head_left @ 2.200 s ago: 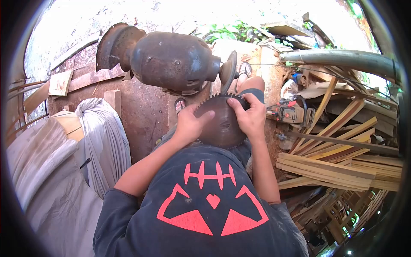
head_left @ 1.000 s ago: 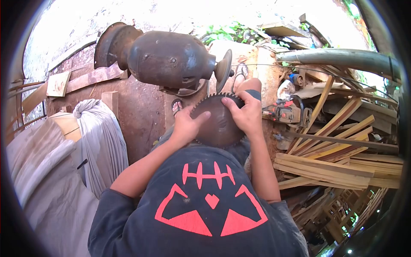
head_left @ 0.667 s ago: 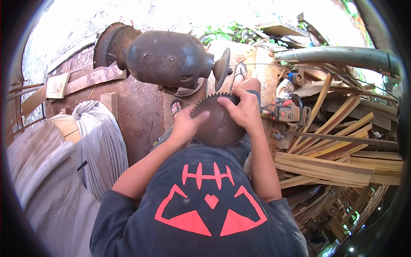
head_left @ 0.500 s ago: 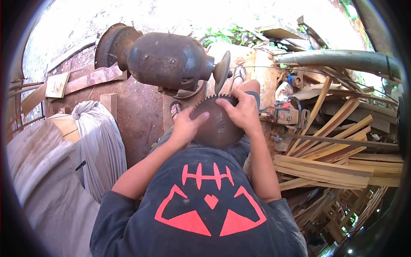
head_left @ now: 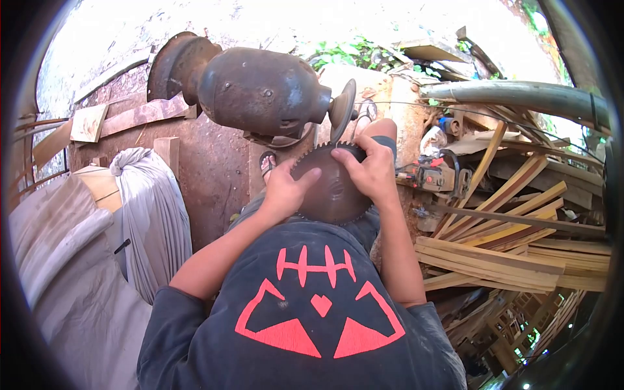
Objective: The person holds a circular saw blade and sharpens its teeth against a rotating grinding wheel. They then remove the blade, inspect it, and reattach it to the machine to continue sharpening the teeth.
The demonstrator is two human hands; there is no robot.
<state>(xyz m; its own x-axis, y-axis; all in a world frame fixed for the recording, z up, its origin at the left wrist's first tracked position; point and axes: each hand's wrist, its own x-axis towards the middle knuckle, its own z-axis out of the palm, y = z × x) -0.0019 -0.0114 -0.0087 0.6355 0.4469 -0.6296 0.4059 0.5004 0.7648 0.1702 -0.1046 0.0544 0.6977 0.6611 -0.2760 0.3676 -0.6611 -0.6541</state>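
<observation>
Between my two hands is a dark circular saw blade (head_left: 333, 190), its toothed rim facing up and away from me over my lap. My left hand (head_left: 287, 190) grips its left edge, thumb lying on the flat face. On the upper right rim my right hand (head_left: 372, 170) is closed, thumb pressed on the face near the teeth. The top teeth are right at the lower edge of a thin grinding wheel (head_left: 343, 112). That wheel sits on the right end of the shaft of a dark bench grinder motor (head_left: 263, 90).
A wide rusty wheel (head_left: 179, 70) is on the motor's left end. At right are a chainsaw (head_left: 432, 175), stacked wooden strips (head_left: 491, 261) and a thick grey pipe (head_left: 520, 94). Grey cloth (head_left: 146, 208) drapes something boxy at left. A sandalled foot (head_left: 267, 165) stands below the motor.
The whole scene has shifted slightly in view, the motor a little to the right. Both hands keep their hold on the blade, with its rim still at the wheel.
</observation>
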